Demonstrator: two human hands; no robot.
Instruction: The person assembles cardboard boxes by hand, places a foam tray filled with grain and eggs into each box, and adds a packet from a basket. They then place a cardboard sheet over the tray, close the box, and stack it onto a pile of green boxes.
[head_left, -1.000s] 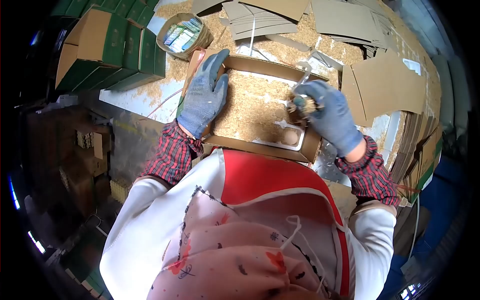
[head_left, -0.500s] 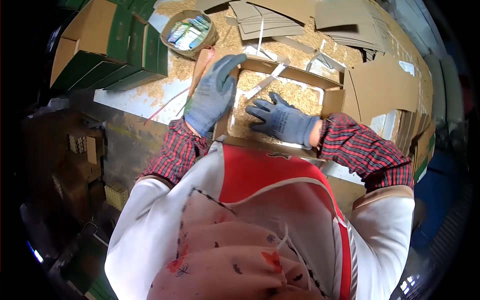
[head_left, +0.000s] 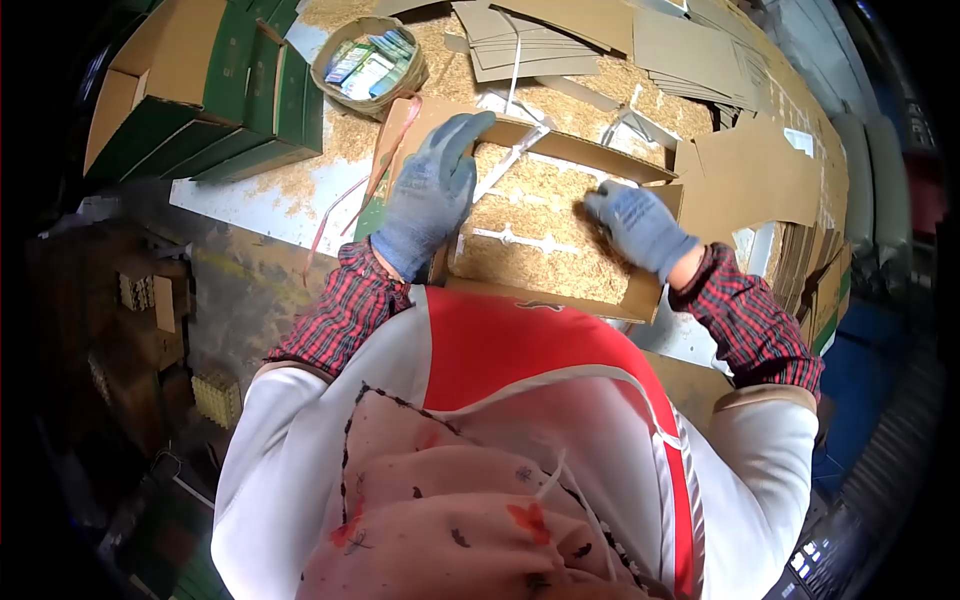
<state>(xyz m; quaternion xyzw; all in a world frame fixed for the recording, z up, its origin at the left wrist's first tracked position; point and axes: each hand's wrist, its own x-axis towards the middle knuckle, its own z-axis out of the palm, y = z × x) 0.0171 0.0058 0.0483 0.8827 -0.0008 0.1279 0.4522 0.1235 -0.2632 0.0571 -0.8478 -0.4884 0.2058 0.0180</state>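
Note:
An open cardboard box lies on the bench in front of me, filled nearly to the rim with tan husk. White divider strips show through the husk. My left hand, in a grey-blue glove, lies over the box's left wall with the fingers draped on it. My right hand, gloved the same, rests on the husk at the box's right end, fingers apart and holding nothing.
Green and brown cartons are stacked at the left. A round basket of small packets stands behind the box. Flat cardboard sheets lie at the back, and a folded cardboard piece at the right. Husk covers the bench.
My right hand dropped a clump of husk, spread flat in the box's middle, then swept to its right end. The husk is now level. My left hand stayed on the left wall.

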